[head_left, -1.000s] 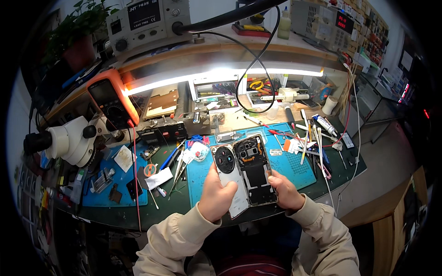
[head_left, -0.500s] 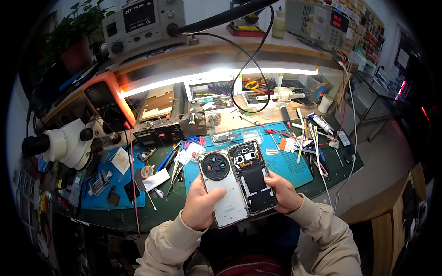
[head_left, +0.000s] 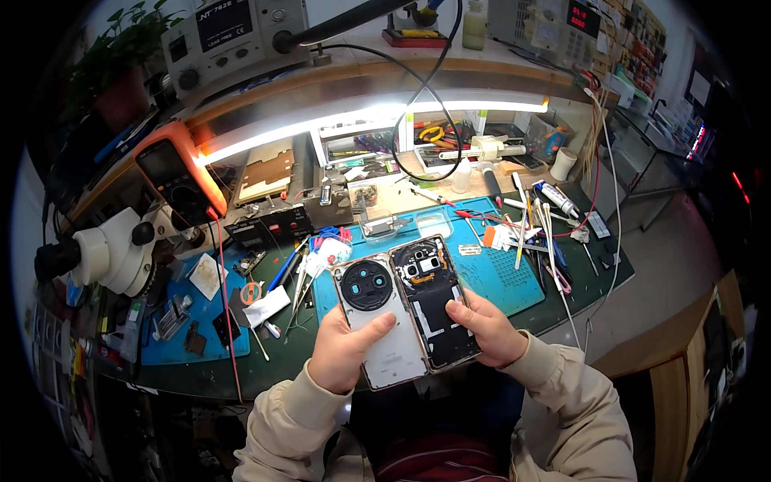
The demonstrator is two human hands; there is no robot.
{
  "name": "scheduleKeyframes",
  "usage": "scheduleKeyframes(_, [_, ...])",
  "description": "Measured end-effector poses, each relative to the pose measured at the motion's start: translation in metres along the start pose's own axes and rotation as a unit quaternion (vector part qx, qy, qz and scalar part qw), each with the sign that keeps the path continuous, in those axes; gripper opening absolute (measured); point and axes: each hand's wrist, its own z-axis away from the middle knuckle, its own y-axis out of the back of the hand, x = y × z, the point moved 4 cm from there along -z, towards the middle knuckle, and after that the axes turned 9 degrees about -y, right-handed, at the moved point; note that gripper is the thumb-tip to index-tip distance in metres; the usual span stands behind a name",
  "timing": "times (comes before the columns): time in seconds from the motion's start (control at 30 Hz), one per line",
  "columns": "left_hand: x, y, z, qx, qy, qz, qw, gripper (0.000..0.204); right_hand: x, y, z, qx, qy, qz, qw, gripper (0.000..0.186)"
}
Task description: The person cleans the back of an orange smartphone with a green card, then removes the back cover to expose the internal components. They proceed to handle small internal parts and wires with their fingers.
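A white phone back cover [head_left: 391,341] with a round black camera ring [head_left: 366,285] is gripped by my left hand [head_left: 341,345], thumb across its face. Beside it, edge to edge, my right hand [head_left: 490,328] grips the opened phone body [head_left: 443,329], with its thumb on the black inner surface. The phone's bare camera lenses [head_left: 424,261] and orange flex parts show near the top. Both pieces are tilted toward me above the front edge of the bench. The fingers underneath them are hidden.
Behind the phone lies a blue work mat [head_left: 514,281]. Tweezers, swabs and a glue tube [head_left: 556,198] crowd its right side. An orange multimeter [head_left: 181,178] and a white microscope [head_left: 112,251] stand at left. A red cable [head_left: 227,297] hangs over the bench edge.
The cover and phone body have tilted a little and sit slightly further left in view. My right thumb has moved further inward over the phone body. Both hands keep their hold.
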Motion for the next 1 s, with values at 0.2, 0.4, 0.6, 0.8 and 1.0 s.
scheduleKeyframes(0.2, [-0.001, 0.003, 0.001, 0.015, -0.006, 0.027, 0.999, 0.035, -0.001, -0.003, 0.000, -0.016, 0.000, -0.037, 0.999, 0.045])
scheduleKeyframes(0.4, [-0.007, 0.016, -0.006, 0.003, 0.014, 0.041, 0.999, 0.035, 0.002, -0.002, -0.003, -0.015, -0.015, -0.078, 0.997, 0.045])
scheduleKeyframes(0.6, [0.016, 0.029, -0.007, 0.018, -0.062, 0.008, 0.998, 0.040, -0.015, 0.001, 0.002, -0.025, -0.007, -0.105, 0.994, 0.043])
scheduleKeyframes(0.8, [0.031, 0.045, 0.010, 0.075, -0.083, -0.059, 0.992, 0.042, -0.027, 0.045, -0.005, 0.009, 0.001, -0.048, 0.999, 0.085])
scheduleKeyframes(1.0, [0.032, 0.059, 0.029, 0.092, -0.044, -0.059, 0.993, 0.042, -0.031, 0.040, -0.007, 0.006, -0.065, 0.032, 0.997, 0.096])
